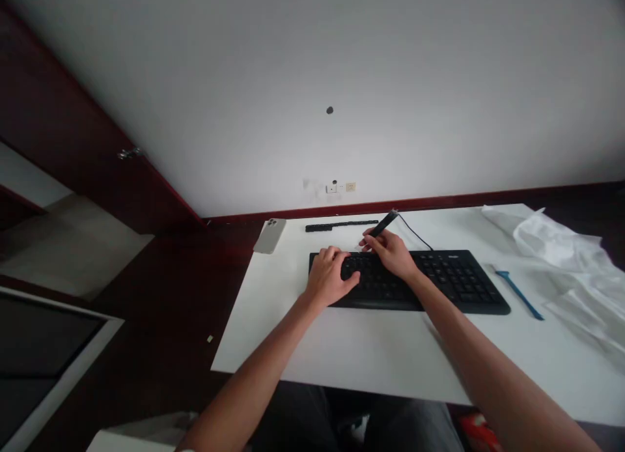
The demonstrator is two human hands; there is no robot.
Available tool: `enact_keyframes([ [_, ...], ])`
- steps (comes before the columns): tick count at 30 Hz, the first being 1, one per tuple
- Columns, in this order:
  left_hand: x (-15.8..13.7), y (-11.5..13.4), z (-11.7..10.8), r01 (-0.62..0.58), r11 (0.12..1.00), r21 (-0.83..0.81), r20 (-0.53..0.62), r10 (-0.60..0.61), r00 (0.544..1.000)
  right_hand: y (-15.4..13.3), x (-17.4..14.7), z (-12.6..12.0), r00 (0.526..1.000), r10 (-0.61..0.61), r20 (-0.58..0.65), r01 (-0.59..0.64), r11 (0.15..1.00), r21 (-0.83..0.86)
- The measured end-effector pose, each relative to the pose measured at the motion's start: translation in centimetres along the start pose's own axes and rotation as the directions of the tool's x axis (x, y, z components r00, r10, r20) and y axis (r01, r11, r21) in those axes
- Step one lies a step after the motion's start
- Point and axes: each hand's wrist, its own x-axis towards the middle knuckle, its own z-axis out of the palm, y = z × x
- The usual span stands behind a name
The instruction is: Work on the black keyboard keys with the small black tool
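A black keyboard (385, 300) lies on the white table, its cable running off behind it. My left hand (328, 276) rests on the keyboard's left end with thumb and fingers apart, holding nothing. In my right hand (393, 253) is a black-handled tool (385, 223), held slantwise like a pen. Its pale, thin tip points down to the left at the keyboard's back edge, near my left fingertips. Whether the tip is bristles or something else I cannot tell. Behind the keyboard lies a row of small black pieces that look like keycaps (318, 228).
A phone (270, 236) lies face down at the table's back left corner. Right of the keyboard is a slim blue tool (520, 294) with a pale end. Crumpled white sheeting (561, 240) covers the table's right side. The wall with sockets (350, 187) stands behind the table (273, 335).
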Motion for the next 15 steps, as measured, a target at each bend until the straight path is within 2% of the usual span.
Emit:
enact_keyframes([
  [5,-0.21,-0.94,1.06,-0.031,0.999,-0.043,0.034,0.032,0.999,-0.18,-0.21,0.21,0.996,0.025,0.087,-0.022,0.999,-0.034],
  [10,-0.08,-0.89,0.8,-0.001,0.992,-0.125,0.038,0.006,0.999,-0.28,-0.35,0.25,0.99,0.033,0.136,-0.025,0.998,-0.061],
  [15,0.11,-0.88,0.53,0.02,0.986,-0.166,0.051,-0.011,0.999,-1.04,-0.77,0.4,0.985,-0.002,0.171,0.028,0.988,-0.15],
])
